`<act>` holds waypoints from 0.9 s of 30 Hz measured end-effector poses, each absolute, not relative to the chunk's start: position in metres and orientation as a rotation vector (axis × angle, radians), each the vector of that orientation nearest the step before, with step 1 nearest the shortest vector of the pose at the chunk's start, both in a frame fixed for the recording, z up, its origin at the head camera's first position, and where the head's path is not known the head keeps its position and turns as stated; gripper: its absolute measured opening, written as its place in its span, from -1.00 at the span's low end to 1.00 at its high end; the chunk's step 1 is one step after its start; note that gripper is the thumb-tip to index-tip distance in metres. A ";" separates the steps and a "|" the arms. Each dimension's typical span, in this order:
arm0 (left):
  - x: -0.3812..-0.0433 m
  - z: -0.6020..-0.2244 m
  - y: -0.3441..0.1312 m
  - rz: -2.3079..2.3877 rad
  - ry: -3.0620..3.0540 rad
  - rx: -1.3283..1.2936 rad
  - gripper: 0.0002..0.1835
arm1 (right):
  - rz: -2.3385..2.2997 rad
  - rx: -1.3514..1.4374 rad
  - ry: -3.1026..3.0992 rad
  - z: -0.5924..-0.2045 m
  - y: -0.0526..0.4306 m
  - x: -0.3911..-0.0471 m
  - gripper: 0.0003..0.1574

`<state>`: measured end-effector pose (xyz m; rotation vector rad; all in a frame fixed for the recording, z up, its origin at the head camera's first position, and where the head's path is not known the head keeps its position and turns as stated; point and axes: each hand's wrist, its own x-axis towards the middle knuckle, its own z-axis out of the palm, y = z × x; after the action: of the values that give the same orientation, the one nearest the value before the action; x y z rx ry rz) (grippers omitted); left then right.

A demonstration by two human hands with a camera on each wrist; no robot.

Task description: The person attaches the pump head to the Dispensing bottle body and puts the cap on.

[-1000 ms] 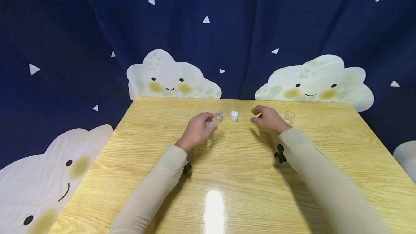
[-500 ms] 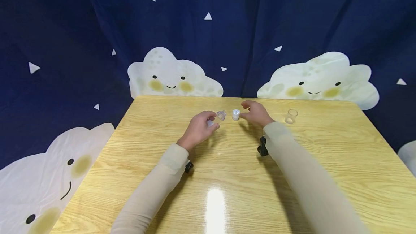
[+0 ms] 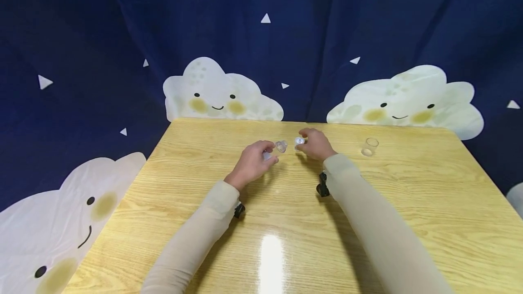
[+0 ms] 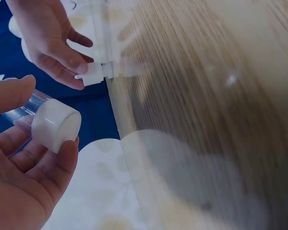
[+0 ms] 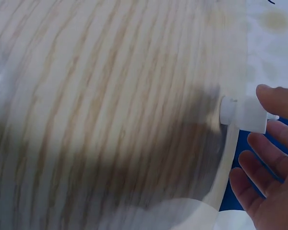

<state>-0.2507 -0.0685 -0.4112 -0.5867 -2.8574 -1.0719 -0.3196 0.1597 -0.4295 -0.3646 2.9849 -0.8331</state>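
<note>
In the head view my left hand (image 3: 252, 160) holds a clear plastic container (image 3: 281, 146) with a white end. The left wrist view shows the white cap (image 4: 56, 125) on its clear tube, between my thumb and fingers. My right hand (image 3: 316, 143) is at a small white cylindrical piece (image 3: 299, 140) that stands on the table. In the right wrist view this white piece (image 5: 252, 115) has a wider upper part and a narrower base; my thumb and forefinger close on its upper part. The piece's exact kind cannot be told.
A clear open cylinder (image 3: 369, 146) stands on the wooden table (image 3: 286, 212), to the right of my right hand. Behind the table's far edge hangs a dark blue curtain (image 3: 245, 22) with cloud prints.
My right hand has moved left from beside the clear cylinder to the white piece and closed its thumb and forefinger on it. The left hand keeps its hold on the container, nearly still.
</note>
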 end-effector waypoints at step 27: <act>-0.249 -0.413 -0.068 -1.053 -2.835 -0.594 -0.56 | -0.829 -0.343 2.954 -0.435 0.164 -0.322 -0.58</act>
<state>-0.2489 -0.0681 -0.4127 -0.5941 -2.8347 -1.0532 -0.3220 0.1639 -0.4354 -0.3430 2.9541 -0.8288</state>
